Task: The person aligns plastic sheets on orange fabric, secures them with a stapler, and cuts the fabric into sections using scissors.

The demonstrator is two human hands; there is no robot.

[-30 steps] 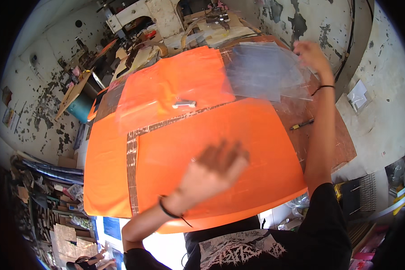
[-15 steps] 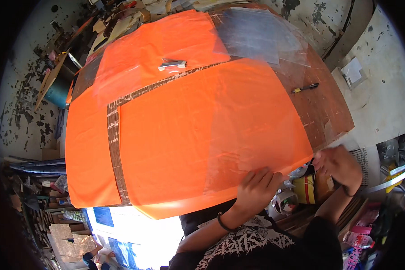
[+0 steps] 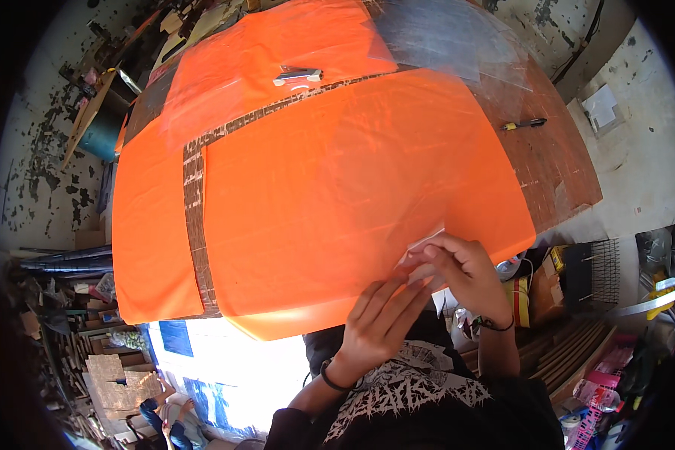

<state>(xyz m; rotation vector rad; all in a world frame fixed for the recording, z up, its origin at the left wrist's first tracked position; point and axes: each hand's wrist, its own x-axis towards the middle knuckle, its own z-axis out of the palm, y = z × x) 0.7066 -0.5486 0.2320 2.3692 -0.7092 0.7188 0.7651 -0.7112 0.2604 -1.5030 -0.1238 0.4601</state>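
Note:
A large orange sheet covers most of the wooden table. Over its right part lies a clear plastic sheet, whose near edge is folded up between my hands. My right hand pinches that edge between thumb and fingers. Just left of it, my left hand has its fingers bent over the same edge, with the thumb hidden beneath. A narrower orange piece lies to the left, past a strip of bare wood.
Another orange sheet lies along the far side, bearing a small metal-and-white tool. Clear sheets overlap at the far right. A yellow-and-black cutter rests on bare wood. Lower left, a person is partly visible.
My right hand has moved left from the table's right corner, bringing the plastic's edge inward. My left hand has shifted left and down. The view has shifted slightly.

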